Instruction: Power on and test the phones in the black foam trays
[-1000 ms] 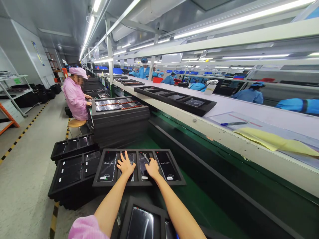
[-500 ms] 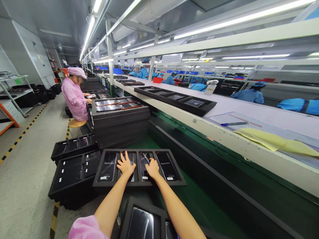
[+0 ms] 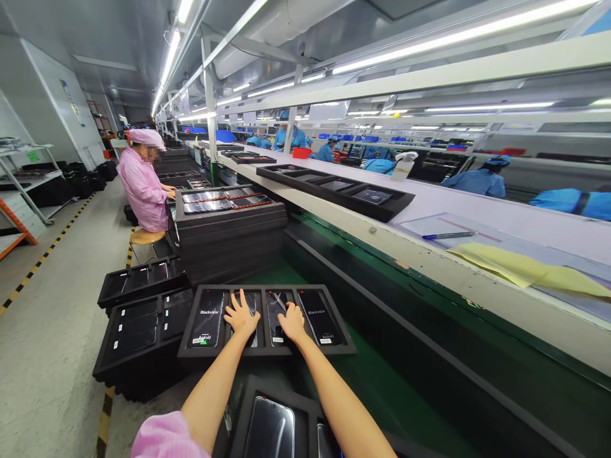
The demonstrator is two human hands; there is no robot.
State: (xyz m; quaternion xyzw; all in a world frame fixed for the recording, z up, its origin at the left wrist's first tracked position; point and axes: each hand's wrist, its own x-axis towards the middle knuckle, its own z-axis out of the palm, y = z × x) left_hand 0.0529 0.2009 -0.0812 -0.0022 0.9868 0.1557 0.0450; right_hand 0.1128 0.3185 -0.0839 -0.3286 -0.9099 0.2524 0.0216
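Observation:
A black foam tray (image 3: 351, 343) lies in front of me with phones side by side in its slots. My left hand (image 3: 242, 316) is spread open over the second phone (image 3: 254, 334), fingertips on its screen. Over the third phone (image 3: 275, 324) is my right hand (image 3: 293, 320), its thumb and forefinger apart and the other fingers partly curled. It grips nothing. The leftmost phone (image 3: 206, 318) and rightmost phone (image 3: 321, 321) have lit screens reading Blackview and Android, with a small green mark low on the leftmost one.
Nearer me, another foam tray (image 3: 245, 407) holds phones below my forearms. Stacked trays (image 3: 229, 232) stand beyond, with more phone trays (image 3: 136, 331) at left. The white bench (image 3: 443, 203) at right carries a tray, a pen (image 3: 449, 235) and yellow paper (image 3: 529, 264). A pink-clad co-worker (image 3: 143, 184) sits ahead.
My hands stay in the same places on the phones. The green mark on the leftmost phone looks brighter. The co-worker's hands have drawn back slightly, and a blue-clad person far off has shifted.

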